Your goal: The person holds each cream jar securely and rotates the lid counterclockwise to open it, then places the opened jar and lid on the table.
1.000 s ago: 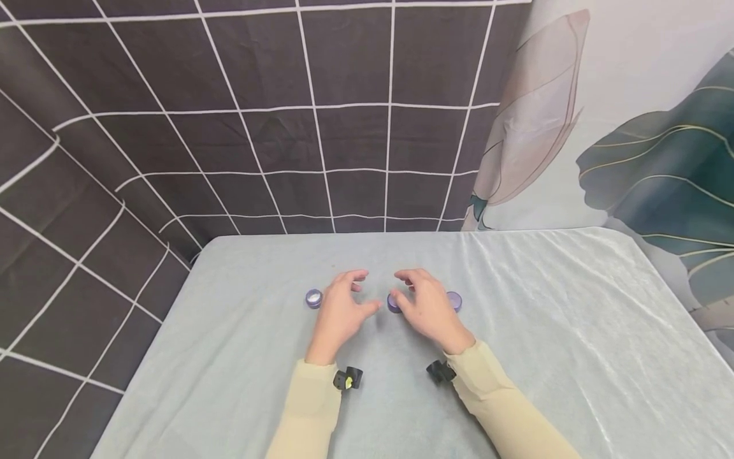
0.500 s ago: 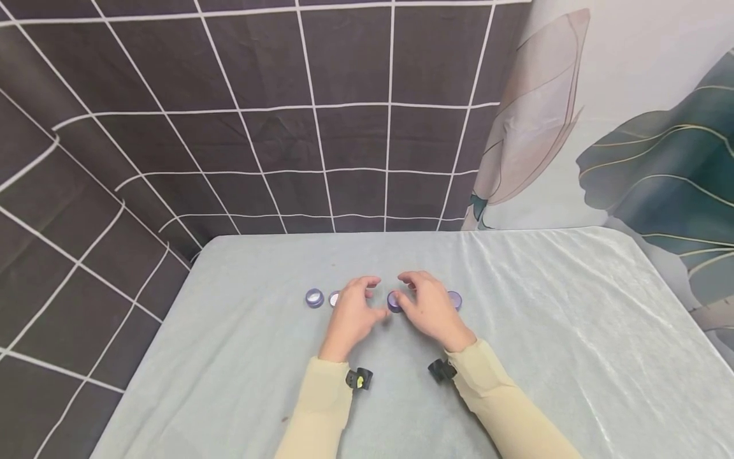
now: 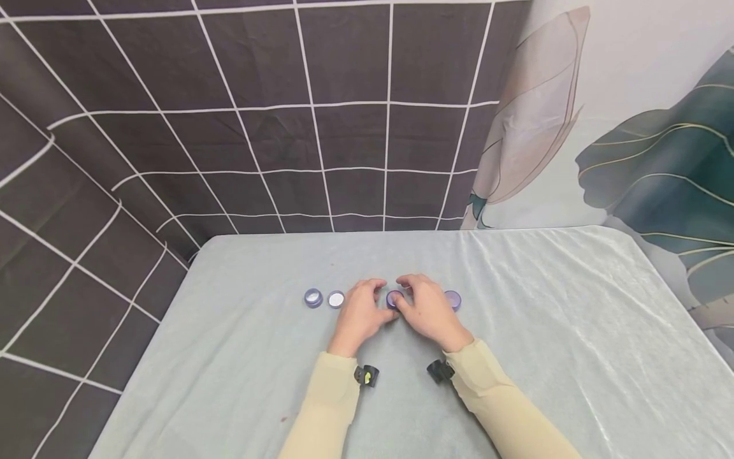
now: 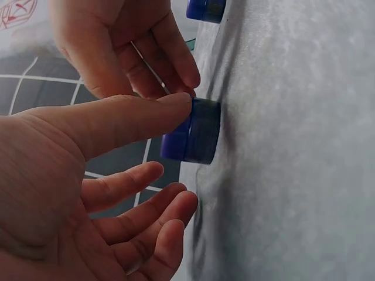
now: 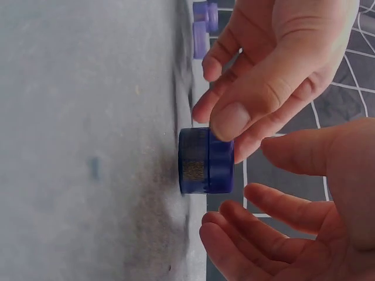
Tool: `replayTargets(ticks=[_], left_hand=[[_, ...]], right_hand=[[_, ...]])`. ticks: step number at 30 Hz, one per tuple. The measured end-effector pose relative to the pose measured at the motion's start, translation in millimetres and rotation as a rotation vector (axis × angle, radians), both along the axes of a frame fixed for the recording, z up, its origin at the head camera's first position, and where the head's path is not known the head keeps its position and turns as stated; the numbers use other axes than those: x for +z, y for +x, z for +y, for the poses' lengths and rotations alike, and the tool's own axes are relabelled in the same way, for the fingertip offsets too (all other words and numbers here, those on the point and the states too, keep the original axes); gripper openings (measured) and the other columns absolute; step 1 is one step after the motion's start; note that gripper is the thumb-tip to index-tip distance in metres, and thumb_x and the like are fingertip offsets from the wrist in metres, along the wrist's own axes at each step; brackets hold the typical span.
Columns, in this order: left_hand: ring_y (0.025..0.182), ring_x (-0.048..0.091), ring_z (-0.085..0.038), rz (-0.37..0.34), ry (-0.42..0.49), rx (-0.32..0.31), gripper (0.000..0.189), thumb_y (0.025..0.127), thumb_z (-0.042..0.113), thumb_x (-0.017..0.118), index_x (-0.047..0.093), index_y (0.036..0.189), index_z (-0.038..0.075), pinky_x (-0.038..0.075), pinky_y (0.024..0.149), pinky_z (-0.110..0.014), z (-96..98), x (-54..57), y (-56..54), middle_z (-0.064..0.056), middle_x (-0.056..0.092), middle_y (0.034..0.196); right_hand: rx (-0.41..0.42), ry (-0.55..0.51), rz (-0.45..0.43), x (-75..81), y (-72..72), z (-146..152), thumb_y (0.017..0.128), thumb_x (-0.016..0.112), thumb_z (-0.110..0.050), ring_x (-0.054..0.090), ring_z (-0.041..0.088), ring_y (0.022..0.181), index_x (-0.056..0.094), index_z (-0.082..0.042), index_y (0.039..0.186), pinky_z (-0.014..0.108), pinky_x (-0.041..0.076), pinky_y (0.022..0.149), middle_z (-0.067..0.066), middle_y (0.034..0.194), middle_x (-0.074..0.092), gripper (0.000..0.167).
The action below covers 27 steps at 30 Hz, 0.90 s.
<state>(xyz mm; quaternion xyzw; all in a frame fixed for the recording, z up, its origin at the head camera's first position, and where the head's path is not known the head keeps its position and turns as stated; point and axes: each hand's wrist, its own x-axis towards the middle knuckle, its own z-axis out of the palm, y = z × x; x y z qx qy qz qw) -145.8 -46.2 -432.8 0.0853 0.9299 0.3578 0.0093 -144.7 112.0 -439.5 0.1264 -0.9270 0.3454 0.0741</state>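
A small lidded purple jar (image 3: 393, 298) stands on the cloth between the two hands; it looks blue in the wrist views. My left hand (image 3: 361, 312) reaches in from the left, its thumb (image 5: 231, 120) against the jar by the lid and its other fingers loosely bent on the far side. From the right, my right hand (image 3: 430, 312) curves around the same jar (image 4: 199, 132), fingers spread and apart from it in the right wrist view. Left of the hands lie an uncovered purple jar (image 3: 313, 298) and a round lid with a white inside (image 3: 336, 299).
Another purple jar (image 3: 453, 300) stands just beyond the right hand, partly hidden by it. Pale grey-blue velvety cloth (image 3: 229, 357) covers the table. A dark gridded curtain (image 3: 350, 140) hangs behind, with a leaf-patterned one (image 3: 631, 153) at the right.
My left hand has moved right to the middle jar, and its thumb has come to the jar's side. The white-lined lid has come into view behind it. The right hand stays nearly still.
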Motion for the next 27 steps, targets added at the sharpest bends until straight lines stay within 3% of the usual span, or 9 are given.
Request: replayTargets(ticks=[7,18,27], left_hand=[[0.097,0.066,-0.024,-0.024,-0.021,-0.003,0.063,0.070,0.020,0.090,0.067,0.126,0.005,0.046,0.095,-0.043,3.7,-3.6,-3.3,-0.009,0.068,0.112],[0.095,0.063,-0.023,-0.010,-0.065,-0.029,0.059,0.069,0.019,0.090,0.069,0.123,0.006,0.048,0.093,-0.041,6.9,-7.1,-9.5,-0.008,0.068,0.111],[0.115,0.061,-0.030,-0.014,-0.079,-0.043,0.057,0.070,0.018,0.089,0.069,0.122,0.004,0.046,0.101,-0.041,8.5,-6.8,-10.4,-0.012,0.066,0.119]], right_hand=[[-0.002,0.004,-0.005,-1.2,-0.6,-1.3,0.090,0.072,-0.020,0.067,0.032,0.099,0.067,0.003,0.118,0.048,0.052,0.087,0.018,0.108,0.069,0.037],[0.000,0.008,0.000,-2.9,-0.9,-1.9,0.091,0.072,-0.020,0.067,0.032,0.099,0.067,0.003,0.117,0.048,0.051,0.087,0.018,0.106,0.070,0.035],[0.009,0.004,-0.009,-1.7,0.3,-3.3,0.091,0.071,-0.018,0.066,0.033,0.099,0.067,0.003,0.116,0.049,0.051,0.088,0.018,0.107,0.069,0.034]])
